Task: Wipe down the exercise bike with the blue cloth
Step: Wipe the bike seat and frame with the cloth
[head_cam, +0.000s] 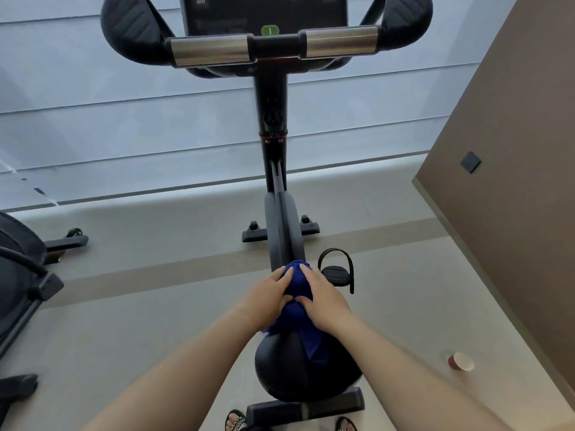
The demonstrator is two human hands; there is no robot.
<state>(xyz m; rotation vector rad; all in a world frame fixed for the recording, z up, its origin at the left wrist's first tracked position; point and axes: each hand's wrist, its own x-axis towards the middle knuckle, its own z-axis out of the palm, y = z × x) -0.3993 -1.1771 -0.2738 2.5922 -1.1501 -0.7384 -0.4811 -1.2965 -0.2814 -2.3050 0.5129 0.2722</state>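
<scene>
A black exercise bike (pixel 273 126) stands in front of me, with its handlebars and console at the top and its round black seat (pixel 286 371) near the bottom. A blue cloth (pixel 297 309) lies bunched over the front of the seat and the frame just ahead of it. My left hand (pixel 269 298) presses the cloth from the left. On the cloth's right side rests my right hand (pixel 323 298). Both hands grip the cloth between them. A loose end of the cloth hangs over the seat.
A pedal with a strap (pixel 337 272) sticks out right of the frame. Another black machine (pixel 21 275) stands at the left edge. A red paper cup (pixel 460 361) lies on the grey floor at the right, near a brown wall (pixel 513 150). Sandalled feet show at the bottom.
</scene>
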